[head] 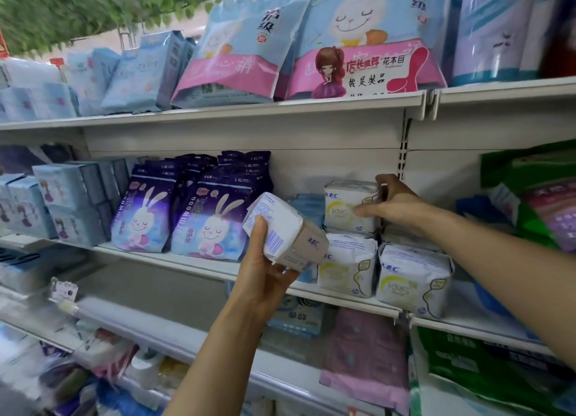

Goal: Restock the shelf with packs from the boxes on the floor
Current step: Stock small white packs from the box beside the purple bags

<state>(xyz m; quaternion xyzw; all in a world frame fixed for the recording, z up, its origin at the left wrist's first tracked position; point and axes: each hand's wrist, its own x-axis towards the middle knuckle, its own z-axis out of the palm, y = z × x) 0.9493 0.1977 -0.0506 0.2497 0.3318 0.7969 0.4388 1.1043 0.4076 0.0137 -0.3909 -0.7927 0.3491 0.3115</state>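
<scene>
My left hand (265,266) grips a white pack (282,228) with a beige end panel and a barcode, held tilted in front of the middle shelf (193,264). My right hand (391,202) reaches in from the right and grips a white and yellow pack (346,206) that stands on top of other such packs. Two more of these packs (411,281) stand at the shelf's front edge below it. The boxes on the floor are out of sight.
Purple rabbit-print packs (202,222) stand left of the white packs, light blue boxes (65,200) further left. Large blue and pink bags (343,47) fill the top shelf. Green packs (536,194) sit at the right. Lower shelves hold pink and green packs.
</scene>
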